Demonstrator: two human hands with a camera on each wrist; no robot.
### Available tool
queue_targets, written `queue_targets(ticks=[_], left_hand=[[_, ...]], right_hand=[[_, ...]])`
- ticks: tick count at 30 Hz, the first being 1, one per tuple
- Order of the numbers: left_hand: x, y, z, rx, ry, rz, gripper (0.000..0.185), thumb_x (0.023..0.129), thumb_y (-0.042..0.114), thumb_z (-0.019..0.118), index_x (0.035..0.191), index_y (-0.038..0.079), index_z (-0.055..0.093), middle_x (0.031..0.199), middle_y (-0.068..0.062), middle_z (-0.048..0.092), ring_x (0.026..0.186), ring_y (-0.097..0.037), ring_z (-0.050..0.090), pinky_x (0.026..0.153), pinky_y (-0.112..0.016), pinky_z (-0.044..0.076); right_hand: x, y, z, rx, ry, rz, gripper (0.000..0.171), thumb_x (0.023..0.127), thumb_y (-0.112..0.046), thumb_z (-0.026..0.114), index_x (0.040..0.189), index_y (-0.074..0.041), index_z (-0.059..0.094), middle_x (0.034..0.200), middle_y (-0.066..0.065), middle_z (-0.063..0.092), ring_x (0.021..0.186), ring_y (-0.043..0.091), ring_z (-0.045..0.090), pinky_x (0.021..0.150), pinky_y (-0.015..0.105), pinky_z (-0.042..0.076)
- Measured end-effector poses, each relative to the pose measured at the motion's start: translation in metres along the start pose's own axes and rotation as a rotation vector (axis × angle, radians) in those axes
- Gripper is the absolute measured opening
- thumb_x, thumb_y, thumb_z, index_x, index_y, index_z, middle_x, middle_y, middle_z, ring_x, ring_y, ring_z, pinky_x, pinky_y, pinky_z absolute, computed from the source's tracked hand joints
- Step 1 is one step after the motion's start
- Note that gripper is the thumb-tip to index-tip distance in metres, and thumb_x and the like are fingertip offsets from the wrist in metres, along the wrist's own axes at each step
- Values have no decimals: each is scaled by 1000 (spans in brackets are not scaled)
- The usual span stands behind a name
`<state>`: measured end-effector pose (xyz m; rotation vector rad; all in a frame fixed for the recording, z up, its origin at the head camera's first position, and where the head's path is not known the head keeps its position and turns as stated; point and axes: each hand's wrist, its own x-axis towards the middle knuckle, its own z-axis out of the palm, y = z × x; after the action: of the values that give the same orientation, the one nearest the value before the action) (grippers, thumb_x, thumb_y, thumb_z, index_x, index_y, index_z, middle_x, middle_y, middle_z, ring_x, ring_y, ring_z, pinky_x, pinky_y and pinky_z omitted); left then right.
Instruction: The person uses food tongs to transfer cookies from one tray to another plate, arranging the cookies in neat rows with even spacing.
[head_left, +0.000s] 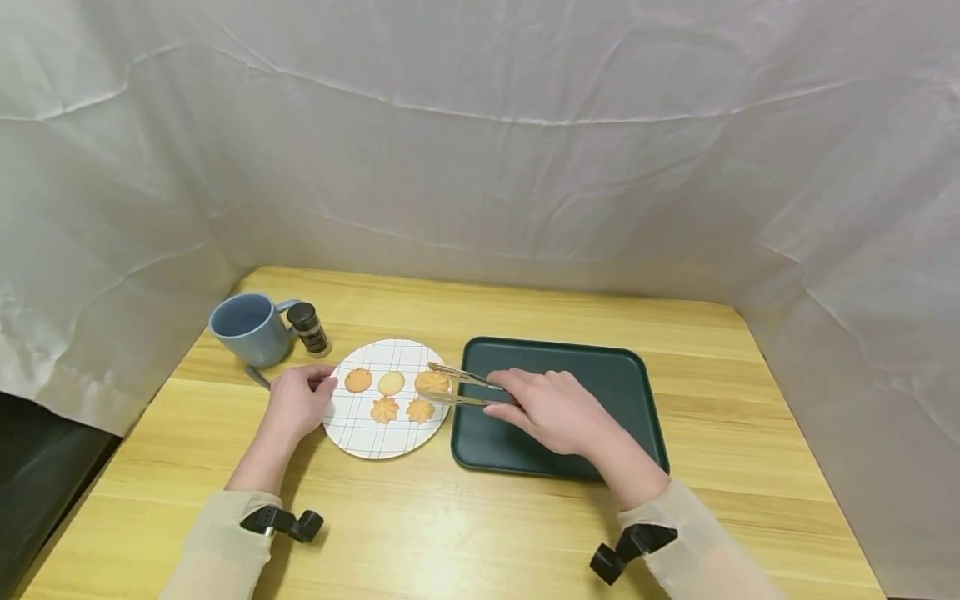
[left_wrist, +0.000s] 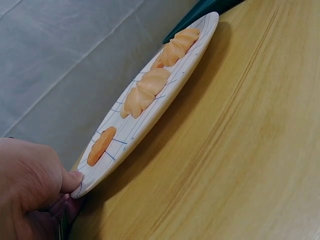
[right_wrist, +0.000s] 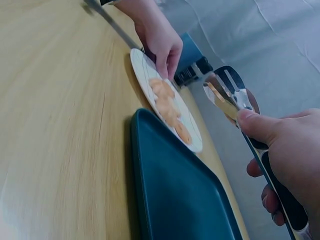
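Observation:
My left hand (head_left: 297,400) pinches the left rim of a round white plate (head_left: 352,433) with a blue grid pattern, thumb on top. Several cookies lie on it, some round like the one at the left (head_left: 358,380), others flower-shaped like the front one (head_left: 385,409). In the left wrist view the plate (left_wrist: 127,142) is seen edge-on. Above a dark green tray (head_left: 615,383), my right hand (head_left: 558,408) grips metal tongs (right_wrist: 235,90). Their spread tips overlap the rightmost cookie (head_left: 431,381) in the head view; nothing shows between the tips in the right wrist view.
A blue mug (head_left: 258,337) stands at the back left, with a black-capped shaker (head_left: 309,330) beside its handle. The end of a slender grey handle (head_left: 257,377) pokes out left of my left hand. Light cloth (head_left: 487,183) hangs behind and around the wooden table (head_left: 420,533).

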<state>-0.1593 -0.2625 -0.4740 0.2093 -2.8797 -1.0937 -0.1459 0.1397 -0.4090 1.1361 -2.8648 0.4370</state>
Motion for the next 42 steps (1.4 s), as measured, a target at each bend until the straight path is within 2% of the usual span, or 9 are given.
queue_targets(ticks=[9, 14, 17, 19, 25, 29, 32, 38, 42], left_hand=[[1, -1, 1, -7, 1, -3, 30, 107, 14, 60, 129, -2, 73, 108, -19, 75, 110, -40, 61, 102, -58, 39], [1, 0, 2, -7, 5, 5, 30, 106, 14, 60, 128, -3, 73, 108, -20, 75, 110, -41, 62, 103, -59, 37], [1, -1, 3, -9, 4, 7, 30, 106, 14, 61, 128, -3, 73, 108, -19, 75, 110, -40, 62, 103, -59, 38], [1, -1, 3, -10, 4, 9, 30, 106, 14, 61, 128, -3, 73, 108, -19, 75, 110, -40, 62, 103, -59, 39], [-1, -2, 2, -9, 14, 23, 30, 105, 14, 61, 127, -3, 73, 108, -20, 76, 109, -40, 64, 102, -58, 41], [0, -1, 2, 0, 23, 32, 29, 105, 12, 63, 126, -5, 73, 106, -20, 76, 105, -39, 66, 97, -56, 46], [0, -1, 2, 4, 29, 36, 29, 104, 12, 63, 126, -5, 73, 104, -19, 76, 103, -38, 67, 97, -55, 46], [-1, -1, 1, 3, 39, 48, 28, 104, 12, 63, 124, -5, 74, 102, -19, 77, 102, -39, 67, 97, -56, 45], [-3, -2, -2, 3, 51, 57, 28, 103, 11, 64, 124, -5, 74, 101, -19, 77, 102, -41, 68, 102, -58, 40]], right_hand=[[23, -17, 10, 3, -38, -50, 55, 110, -56, 48, 145, -16, 62, 127, 1, 72, 57, 6, 55, 55, 28, 47], [36, -27, 15, -3, -69, -64, 54, 111, -53, 48, 146, -15, 61, 133, 3, 70, 73, 15, 69, 69, 35, 56], [42, -32, 20, -7, -87, -70, 54, 111, -52, 47, 147, -14, 60, 137, 3, 68, 80, 16, 71, 74, 37, 57], [47, -35, 23, -4, -91, -77, 53, 111, -52, 47, 147, -15, 60, 139, 2, 68, 82, 15, 71, 73, 36, 57], [61, -46, 32, -16, -99, -89, 51, 111, -53, 47, 147, -18, 60, 131, -1, 71, 77, 13, 67, 67, 34, 54], [71, -53, 37, -38, -139, -81, 50, 111, -54, 45, 145, -20, 59, 129, -4, 70, 72, 12, 63, 64, 32, 51], [78, -56, 42, -63, -168, -77, 50, 111, -54, 44, 145, -20, 59, 131, -5, 68, 75, 12, 63, 67, 32, 52], [88, -63, 49, -81, -202, -46, 50, 111, -53, 45, 148, -22, 58, 143, -4, 64, 101, 15, 70, 81, 36, 56], [92, -68, 53, -70, -206, -46, 47, 111, -54, 46, 143, -23, 61, 135, -5, 67, 92, 18, 69, 76, 36, 55]])
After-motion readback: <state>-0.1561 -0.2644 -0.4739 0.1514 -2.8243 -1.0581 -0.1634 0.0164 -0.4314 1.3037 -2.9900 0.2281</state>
